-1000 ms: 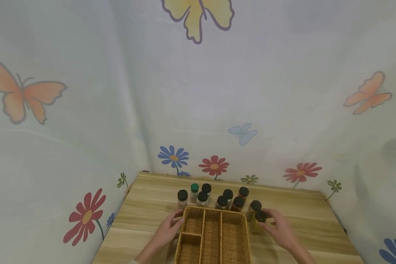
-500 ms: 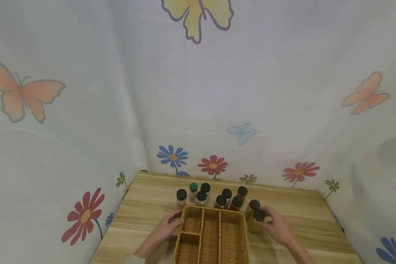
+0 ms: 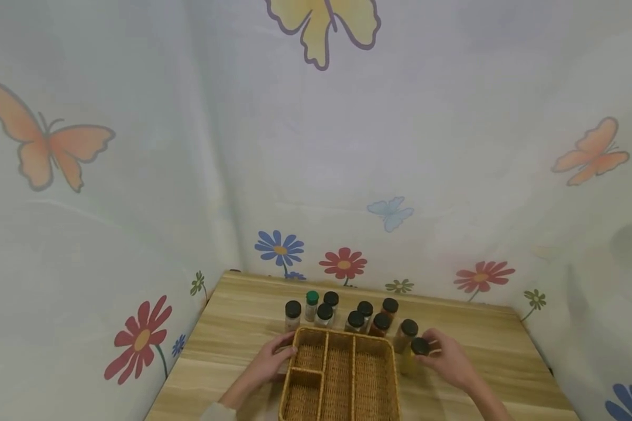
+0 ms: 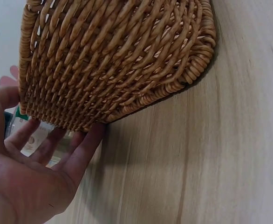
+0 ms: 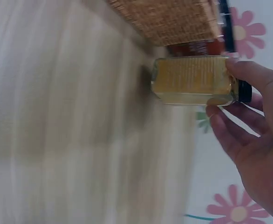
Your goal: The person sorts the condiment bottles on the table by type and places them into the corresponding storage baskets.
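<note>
A divided wicker basket [image 3: 339, 374] stands near the front of the wooden table. My left hand [image 3: 265, 362] grips its far left corner; in the left wrist view the fingers [image 4: 83, 156] bend round the woven wall [image 4: 108, 60]. To the basket's right, my right hand [image 3: 447, 358] pinches a spice jar [image 3: 412, 363] near the top between thumb and fingers. In the right wrist view this square glass jar [image 5: 192, 80] shows yellowish contents and a black lid [image 5: 244, 91]. Its base is close over the table.
Behind the basket stand several black-lidded spice jars [image 3: 381, 325] and a green-lidded one [image 3: 312, 305]. Another dark-lidded jar [image 3: 406, 334] is right beside the held one. The wooden table [image 3: 479, 339] meets a curtain [image 3: 305, 146] printed with flowers and butterflies.
My right hand and the yellowish jar have moved slightly right, away from the neighbouring jar. The left hand keeps its grip on the basket corner. The head view shifts a little.
</note>
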Tool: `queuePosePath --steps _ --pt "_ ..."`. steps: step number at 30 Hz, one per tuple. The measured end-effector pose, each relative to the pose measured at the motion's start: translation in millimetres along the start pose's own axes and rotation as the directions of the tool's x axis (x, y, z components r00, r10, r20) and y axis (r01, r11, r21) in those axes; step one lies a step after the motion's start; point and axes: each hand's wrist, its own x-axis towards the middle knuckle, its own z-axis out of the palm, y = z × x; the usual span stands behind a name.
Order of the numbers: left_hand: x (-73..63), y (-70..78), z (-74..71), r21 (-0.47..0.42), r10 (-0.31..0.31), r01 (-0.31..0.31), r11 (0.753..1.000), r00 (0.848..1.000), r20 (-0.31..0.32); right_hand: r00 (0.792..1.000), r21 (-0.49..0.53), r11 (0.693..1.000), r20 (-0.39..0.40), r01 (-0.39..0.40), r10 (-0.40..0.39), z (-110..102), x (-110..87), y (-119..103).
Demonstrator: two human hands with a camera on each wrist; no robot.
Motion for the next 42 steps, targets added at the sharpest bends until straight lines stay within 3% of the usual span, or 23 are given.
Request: queuePosePath --steps 5,8,13,19,25,32,42 --pt "-1.4 0.4 -3.0 -0.028 -0.03 0.031 0.999 0.999 0.02 0.999 -0.127 0.992 -0.036 -0.027 0.022 -12 1.2 -35" --pt "-1.4 2.4 -3.4 -0.066 -0.044 0.046 0.997 0.998 0.033 0.999 -0.19 0.982 -0.047 -0.002 -0.007 -14 6.2 -61" --pt "-1.7 5.4 -2.9 -0.093 -0.058 0.062 0.994 0.997 0.049 0.999 -0.234 0.972 -0.034 0.016 -0.024 6 17.7 -82" --pt "-0.5 7.3 -1.6 -0.045 -0.054 0.055 0.997 0.998 0.038 0.999 -0.201 0.98 -0.03 0.011 -0.018 48 24.8 -69" --pt "0.8 5.6 -1.4 -0.021 -0.05 0.051 0.998 0.998 0.034 0.997 -0.137 0.991 -0.072 0.01 -0.02 74 24.3 -52" --pt "-0.7 9.9 -2.3 -0.002 -0.052 0.052 0.999 0.999 0.007 0.988 -0.22 0.971 -0.103 0.092 -0.117 87 26.8 -42" --pt "-2.4 7.0 0.8 -0.011 -0.033 0.033 0.999 0.999 0.01 0.989 -0.296 0.954 -0.116 0.056 -0.095 92 23.5 -42"
